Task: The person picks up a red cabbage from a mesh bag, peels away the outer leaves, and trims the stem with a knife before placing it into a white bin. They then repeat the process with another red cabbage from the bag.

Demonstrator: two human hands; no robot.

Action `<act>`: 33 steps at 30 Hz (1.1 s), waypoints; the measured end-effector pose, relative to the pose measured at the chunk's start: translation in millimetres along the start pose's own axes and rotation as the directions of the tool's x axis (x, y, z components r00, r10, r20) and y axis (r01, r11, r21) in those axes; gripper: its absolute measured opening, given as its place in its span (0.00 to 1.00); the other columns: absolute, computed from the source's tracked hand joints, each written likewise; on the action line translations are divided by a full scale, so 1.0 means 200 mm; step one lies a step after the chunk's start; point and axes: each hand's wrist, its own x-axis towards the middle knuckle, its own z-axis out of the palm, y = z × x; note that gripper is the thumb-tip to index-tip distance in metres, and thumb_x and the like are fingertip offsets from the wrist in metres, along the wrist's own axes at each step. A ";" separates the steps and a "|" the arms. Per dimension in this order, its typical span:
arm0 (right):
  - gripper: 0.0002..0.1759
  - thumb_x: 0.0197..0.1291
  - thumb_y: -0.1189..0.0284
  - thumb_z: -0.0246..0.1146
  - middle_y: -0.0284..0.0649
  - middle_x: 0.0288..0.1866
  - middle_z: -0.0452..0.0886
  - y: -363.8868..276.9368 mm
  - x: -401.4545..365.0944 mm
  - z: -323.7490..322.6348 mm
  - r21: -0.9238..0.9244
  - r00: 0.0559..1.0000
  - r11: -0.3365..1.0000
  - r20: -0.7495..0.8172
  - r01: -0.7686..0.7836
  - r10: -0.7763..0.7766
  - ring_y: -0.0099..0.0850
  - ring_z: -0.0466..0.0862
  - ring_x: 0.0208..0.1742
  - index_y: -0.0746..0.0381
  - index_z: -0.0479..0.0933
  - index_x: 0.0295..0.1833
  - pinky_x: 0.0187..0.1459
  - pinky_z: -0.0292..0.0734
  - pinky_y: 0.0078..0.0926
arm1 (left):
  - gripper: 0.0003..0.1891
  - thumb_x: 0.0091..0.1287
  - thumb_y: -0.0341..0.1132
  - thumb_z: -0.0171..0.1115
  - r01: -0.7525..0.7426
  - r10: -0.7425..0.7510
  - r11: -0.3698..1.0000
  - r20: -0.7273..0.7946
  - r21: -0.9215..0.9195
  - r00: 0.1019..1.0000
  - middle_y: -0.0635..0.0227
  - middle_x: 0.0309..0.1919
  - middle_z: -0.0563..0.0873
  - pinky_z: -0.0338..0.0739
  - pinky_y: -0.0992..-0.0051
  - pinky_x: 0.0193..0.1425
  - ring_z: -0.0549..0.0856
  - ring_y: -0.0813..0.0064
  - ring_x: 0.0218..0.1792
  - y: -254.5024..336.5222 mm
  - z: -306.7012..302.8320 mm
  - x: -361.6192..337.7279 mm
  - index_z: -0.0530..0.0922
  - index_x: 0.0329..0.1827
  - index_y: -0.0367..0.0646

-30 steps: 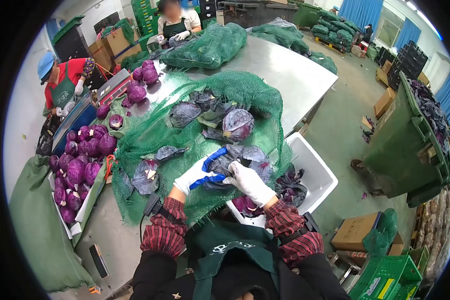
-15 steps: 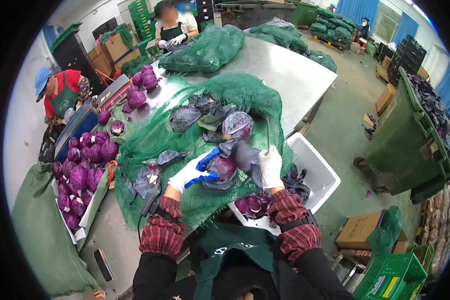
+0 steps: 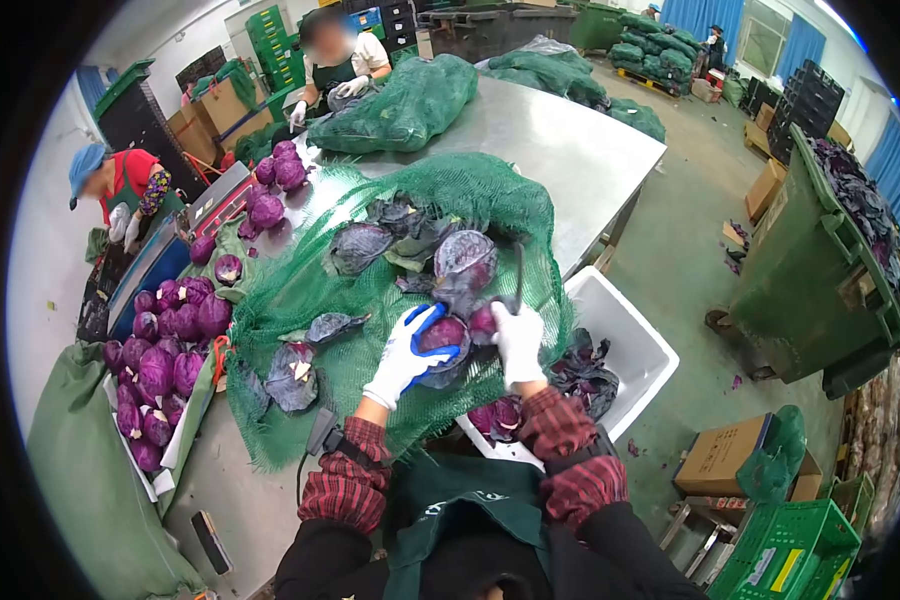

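My left hand (image 3: pixel 410 356), in a white glove with blue on the fingers, is closed around the side of a red cabbage (image 3: pixel 443 340) on the green mesh sack (image 3: pixel 370 400). In my white-gloved right hand (image 3: pixel 518 345) is a knife (image 3: pixel 518 275), its thin dark blade pointing away from me and its handle hidden by the fingers. A purple leaf piece (image 3: pixel 483 322) shows between my right hand and the cabbage. Just beyond lies another red cabbage (image 3: pixel 466 258) with dull outer leaves. Loose leaves (image 3: pixel 335 326) and a cabbage with a cut stem (image 3: pixel 292 377) lie to the left.
A white bin (image 3: pixel 645 350) with leaves stands right of the metal table (image 3: pixel 590 150). Trimmed cabbages (image 3: pixel 157 370) fill a container at left. A full mesh sack (image 3: pixel 400 105) lies at the back. Two people work beyond the table. A green waste bin (image 3: pixel 810 290) stands at right.
My right hand has moved slightly left and nearer the cabbage with the knife. The dark leaf blurred beside it before is gone from there. My left hand has shifted slightly right, still on the cabbage.
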 end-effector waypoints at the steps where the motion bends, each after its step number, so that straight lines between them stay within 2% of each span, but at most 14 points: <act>1: 0.20 0.59 0.58 0.64 0.53 0.34 0.85 0.02 0.00 -0.06 0.052 0.995 0.998 -0.081 -0.045 0.049 0.47 0.86 0.36 0.66 0.83 0.44 0.42 0.79 0.39 | 0.42 0.49 0.43 0.79 -0.023 0.024 0.999 -0.028 0.026 0.999 0.53 0.63 0.75 0.65 0.61 0.73 0.72 0.54 0.67 -0.04 -0.01 -0.04 0.71 0.69 0.45; 2: 0.19 0.59 0.59 0.64 0.52 0.33 0.85 0.03 0.02 -0.14 0.109 0.982 0.991 -0.162 -0.078 0.095 0.46 0.86 0.36 0.66 0.83 0.43 0.42 0.79 0.38 | 0.42 0.49 0.43 0.79 -0.031 0.032 0.999 -0.026 0.028 0.999 0.53 0.63 0.75 0.65 0.61 0.73 0.72 0.54 0.67 -0.08 0.00 -0.08 0.71 0.69 0.45; 4: 0.21 0.58 0.59 0.66 0.54 0.36 0.85 0.40 0.21 -0.26 -0.121 0.971 0.965 -0.088 -0.233 0.223 0.44 0.87 0.39 0.68 0.82 0.42 0.43 0.80 0.37 | 0.42 0.49 0.41 0.79 0.040 -0.062 0.983 -0.121 -0.179 0.991 0.54 0.64 0.74 0.64 0.64 0.73 0.71 0.59 0.68 -0.19 0.00 -0.15 0.70 0.69 0.40; 5: 0.27 0.58 0.56 0.67 0.56 0.40 0.84 0.23 0.14 -0.36 -0.361 0.960 0.890 -0.070 -0.279 0.273 0.46 0.86 0.44 0.71 0.78 0.49 0.45 0.79 0.38 | 0.43 0.49 0.38 0.80 0.106 -0.137 0.952 -0.091 -0.287 0.986 0.56 0.65 0.73 0.65 0.65 0.73 0.71 0.62 0.68 -0.18 -0.03 -0.16 0.69 0.70 0.38; 6: 0.30 0.60 0.55 0.66 0.56 0.45 0.83 0.24 0.09 -0.38 -0.640 0.986 0.765 -0.162 -0.077 -0.036 0.48 0.85 0.46 0.69 0.74 0.57 0.47 0.79 0.39 | 0.44 0.49 0.37 0.79 0.161 -0.233 0.772 -0.039 -0.615 0.972 0.58 0.65 0.72 0.65 0.65 0.73 0.71 0.63 0.67 -0.17 -0.03 -0.17 0.67 0.71 0.39; 9: 0.25 0.69 0.62 0.58 0.53 0.55 0.80 -0.04 -0.13 -0.44 -0.437 0.957 0.867 -0.047 0.238 -0.286 0.50 0.83 0.49 0.63 0.69 0.67 0.53 0.77 0.39 | 0.43 0.50 0.38 0.78 0.162 -0.172 0.972 -0.044 -0.172 0.984 0.56 0.66 0.70 0.66 0.65 0.72 0.72 0.60 0.65 -0.07 -0.08 -0.10 0.68 0.71 0.41; 10: 0.25 0.71 0.62 0.55 0.54 0.54 0.81 -0.12 -0.23 -0.42 -0.286 0.939 0.897 0.028 0.336 -0.343 0.48 0.83 0.51 0.64 0.69 0.67 0.54 0.76 0.39 | 0.43 0.50 0.38 0.78 0.161 -0.170 0.972 -0.038 -0.173 0.985 0.56 0.66 0.70 0.66 0.65 0.72 0.72 0.60 0.65 -0.06 -0.06 -0.08 0.68 0.71 0.41; 12: 0.24 0.72 0.62 0.53 0.54 0.53 0.82 -0.01 -0.33 -0.33 -0.349 0.817 0.739 0.218 0.576 -0.533 0.47 0.83 0.50 0.65 0.71 0.66 0.53 0.77 0.40 | 0.41 0.53 0.36 0.77 0.081 -0.084 0.994 -0.031 -0.078 0.996 0.59 0.65 0.70 0.65 0.68 0.72 0.72 0.64 0.65 -0.05 -0.02 -0.05 0.68 0.71 0.40; 17: 0.15 0.71 0.66 0.50 0.54 0.37 0.82 0.02 -0.52 -0.15 -0.418 0.922 0.834 0.293 0.361 -0.253 0.53 0.83 0.39 0.65 0.77 0.42 0.41 0.78 0.46 | 0.37 0.54 0.35 0.76 0.148 -0.175 0.973 -0.149 -0.175 0.973 0.60 0.63 0.72 0.68 0.67 0.70 0.74 0.64 0.63 -0.07 0.04 -0.05 0.71 0.68 0.40; 20: 0.14 0.72 0.64 0.50 0.55 0.34 0.81 0.09 -0.49 -0.04 -0.307 0.881 0.829 0.242 0.467 -0.407 0.55 0.82 0.36 0.64 0.74 0.41 0.36 0.77 0.50 | 0.37 0.53 0.35 0.76 0.164 -0.213 0.950 -0.170 -0.264 0.962 0.60 0.62 0.73 0.68 0.67 0.70 0.74 0.64 0.63 -0.09 0.05 -0.05 0.72 0.68 0.39; 23: 0.14 0.72 0.65 0.49 0.57 0.33 0.81 0.11 -0.43 0.04 -0.404 0.922 0.850 0.320 0.339 -0.216 0.55 0.82 0.35 0.65 0.73 0.41 0.36 0.77 0.51 | 0.37 0.53 0.36 0.76 0.127 -0.137 0.990 -0.175 -0.065 0.975 0.59 0.62 0.74 0.68 0.65 0.69 0.74 0.63 0.63 -0.05 0.04 -0.04 0.72 0.67 0.39; 27: 0.11 0.68 0.70 0.50 0.57 0.31 0.80 0.07 -0.39 0.05 -0.452 0.889 0.781 0.363 0.431 -0.281 0.54 0.83 0.34 0.66 0.73 0.40 0.35 0.78 0.50 | 0.36 0.52 0.37 0.76 0.196 -0.232 0.963 -0.200 -0.186 0.952 0.58 0.62 0.74 0.68 0.64 0.69 0.74 0.62 0.63 -0.06 0.06 -0.04 0.73 0.67 0.39; 30: 0.07 0.62 0.75 0.53 0.51 0.26 0.81 0.05 -0.39 0.03 -0.558 0.832 0.619 0.409 0.553 -0.374 0.51 0.83 0.27 0.67 0.74 0.37 0.30 0.80 0.44 | 0.38 0.50 0.42 0.77 0.081 -0.049 0.989 -0.241 0.122 0.969 0.58 0.61 0.76 0.68 0.63 0.70 0.74 0.60 0.64 -0.01 0.09 -0.06 0.74 0.66 0.40; 33: 0.08 0.61 0.75 0.52 0.54 0.29 0.81 0.07 -0.34 0.08 -0.563 0.828 0.612 0.446 0.555 -0.339 0.51 0.85 0.31 0.67 0.75 0.37 0.34 0.80 0.45 | 0.39 0.50 0.42 0.77 0.108 -0.081 0.990 -0.256 0.093 0.963 0.58 0.61 0.76 0.67 0.63 0.70 0.74 0.59 0.64 0.01 0.11 -0.08 0.74 0.67 0.40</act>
